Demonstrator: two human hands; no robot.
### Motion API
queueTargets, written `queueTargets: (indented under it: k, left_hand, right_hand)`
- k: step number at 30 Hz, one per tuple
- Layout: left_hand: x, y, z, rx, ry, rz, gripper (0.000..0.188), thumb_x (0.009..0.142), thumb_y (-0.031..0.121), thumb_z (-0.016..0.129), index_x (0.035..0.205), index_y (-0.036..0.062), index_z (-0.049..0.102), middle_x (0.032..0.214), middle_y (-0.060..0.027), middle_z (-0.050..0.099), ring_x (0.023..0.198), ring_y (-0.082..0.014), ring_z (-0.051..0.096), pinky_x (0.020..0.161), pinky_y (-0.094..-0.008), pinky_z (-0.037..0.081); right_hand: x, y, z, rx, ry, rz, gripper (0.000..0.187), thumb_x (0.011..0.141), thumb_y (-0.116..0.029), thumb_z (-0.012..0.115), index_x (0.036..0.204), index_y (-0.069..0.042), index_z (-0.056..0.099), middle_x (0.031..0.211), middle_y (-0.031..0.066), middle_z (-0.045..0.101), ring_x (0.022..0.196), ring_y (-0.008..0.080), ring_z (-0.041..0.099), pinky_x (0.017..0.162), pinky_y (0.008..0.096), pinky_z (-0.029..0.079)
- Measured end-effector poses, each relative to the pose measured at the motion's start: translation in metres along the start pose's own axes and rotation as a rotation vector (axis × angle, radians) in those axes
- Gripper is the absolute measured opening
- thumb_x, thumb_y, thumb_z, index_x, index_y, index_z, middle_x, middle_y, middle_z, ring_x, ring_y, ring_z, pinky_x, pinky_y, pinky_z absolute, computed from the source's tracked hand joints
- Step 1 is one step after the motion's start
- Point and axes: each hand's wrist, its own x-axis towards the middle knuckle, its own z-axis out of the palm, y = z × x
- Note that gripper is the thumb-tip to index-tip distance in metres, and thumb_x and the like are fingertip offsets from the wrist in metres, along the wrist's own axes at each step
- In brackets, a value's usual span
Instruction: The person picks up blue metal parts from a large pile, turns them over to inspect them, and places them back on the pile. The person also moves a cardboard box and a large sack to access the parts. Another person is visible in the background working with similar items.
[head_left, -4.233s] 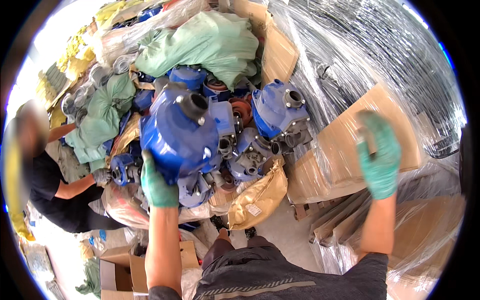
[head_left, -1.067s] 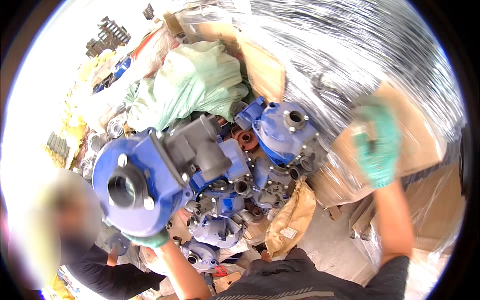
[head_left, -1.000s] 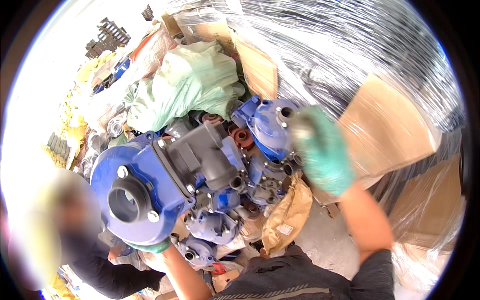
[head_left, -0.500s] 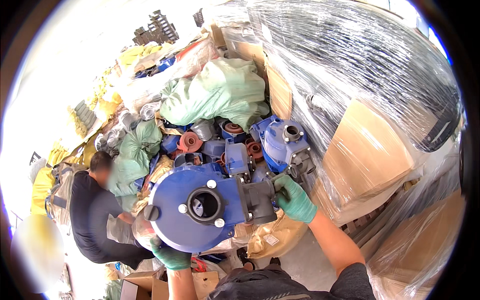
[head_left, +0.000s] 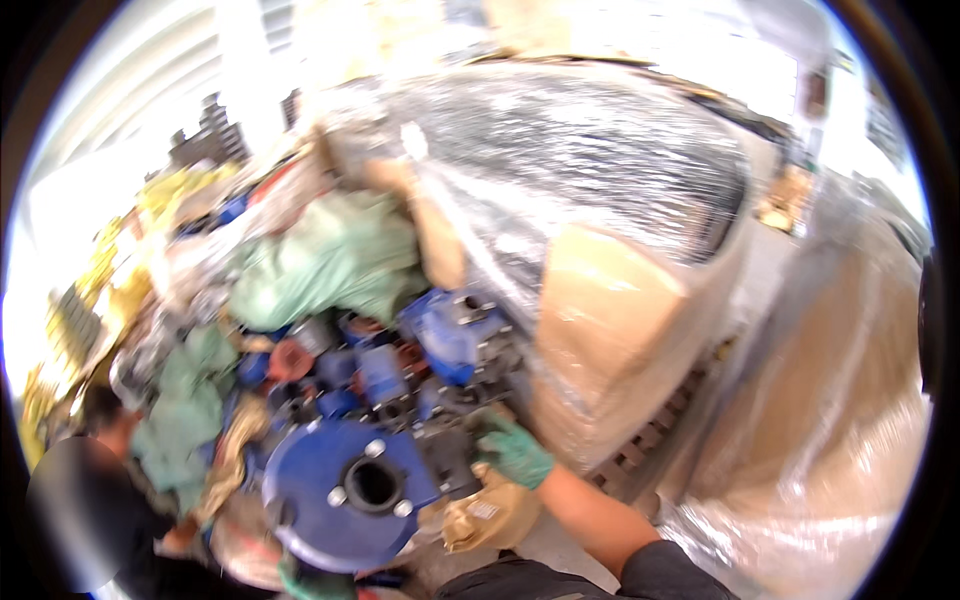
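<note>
A large round blue casing (head_left: pixel 305 480), with a dark central port, pale bolt heads and a black pipe fitting (head_left: pixel 448 462) on its right side, is held up in front of me. My right hand (head_left: pixel 512 450), in a green glove, grips the end of that fitting. At the casing's lower left edge, my left hand (head_left: pixel 312 580), also green-gloved, supports it; most of its fingers are hidden underneath. Beyond it lies a pile with another blue casing (head_left: pixel 447 335) and reddish-brown round parts (head_left: pixel 291 360). The picture is smeared by motion.
A person in dark clothes (head_left: pixel 140 500) bends over the pile at my left. Green sacks (head_left: pixel 330 260) lie on the heap. Film-wrapped cartons (head_left: pixel 600 320) stand on a pallet ahead right, and another wrapped stack (head_left: pixel 800 400) at far right. A tan sack (head_left: pixel 490 515) lies near my feet.
My view has swung to the right, so the pile and the person sit further left. Both hands keep hold of the blue casing, which now appears lower and further left.
</note>
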Motion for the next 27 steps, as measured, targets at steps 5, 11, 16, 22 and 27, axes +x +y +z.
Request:
queueTargets:
  k: [5, 11, 16, 22, 27]
  left_hand:
    - [0.001, -0.027, -0.049, 0.641, 0.113, 0.120, 0.049, 0.096, 0.035, 0.058, 0.131, -0.0002, 0.062, 0.136, -0.0100, 0.066, 0.124, -0.0252, 0.060, 0.107, -0.0430, 0.045]
    - [-0.005, 0.011, -0.094, 0.895, 0.147, 0.165, 0.050, 0.093, 0.040, 0.063, 0.128, 0.0039, 0.063, 0.130, -0.0061, 0.069, 0.119, -0.0236, 0.063, 0.102, -0.0405, 0.048]
    - [-0.003, 0.013, -0.095, 0.927, 0.169, 0.134, 0.055, 0.092, 0.042, 0.063, 0.131, 0.0044, 0.061, 0.133, -0.0079, 0.066, 0.123, -0.0252, 0.060, 0.104, -0.0418, 0.046]
    - [-0.007, 0.024, -0.113, 0.996, 0.219, 0.148, 0.060, 0.090, 0.045, 0.062, 0.135, 0.0049, 0.059, 0.137, -0.0100, 0.062, 0.127, -0.0272, 0.057, 0.108, -0.0433, 0.043]
    - [-0.035, 0.054, -0.157, 1.176, 0.274, 0.229, 0.064, 0.089, 0.047, 0.062, 0.138, 0.0054, 0.056, 0.140, -0.0117, 0.059, 0.130, -0.0288, 0.055, 0.110, -0.0446, 0.041]
  right_hand:
    - [-0.021, -0.010, 0.004, -0.692, 0.227, -0.074, 0.043, 0.107, -0.033, 0.051, 0.137, -0.002, 0.055, 0.135, 0.0135, 0.059, 0.127, 0.0244, 0.054, 0.109, 0.0349, 0.041]
    - [-0.012, 0.010, 0.047, -0.597, 0.117, 0.034, 0.038, 0.106, -0.029, 0.054, 0.133, -0.002, 0.058, 0.132, 0.0110, 0.061, 0.122, 0.0226, 0.057, 0.105, 0.0345, 0.044]
    - [-0.014, 0.034, 0.044, -0.098, -0.084, 0.115, 0.026, 0.099, -0.024, 0.063, 0.119, -0.007, 0.063, 0.106, 0.0038, 0.061, 0.097, 0.0160, 0.059, 0.082, 0.0335, 0.051]
    - [-0.007, 0.032, 0.094, -0.031, 0.211, 0.228, 0.033, 0.100, -0.032, 0.058, 0.122, -0.009, 0.064, 0.103, 0.0043, 0.062, 0.084, 0.0148, 0.061, 0.065, 0.0348, 0.052]
    - [0.015, 0.085, 0.076, -0.883, -0.031, 0.023, 0.040, 0.105, -0.031, 0.048, 0.135, -0.007, 0.059, 0.121, 0.0162, 0.063, 0.104, 0.0264, 0.064, 0.085, 0.0395, 0.054]
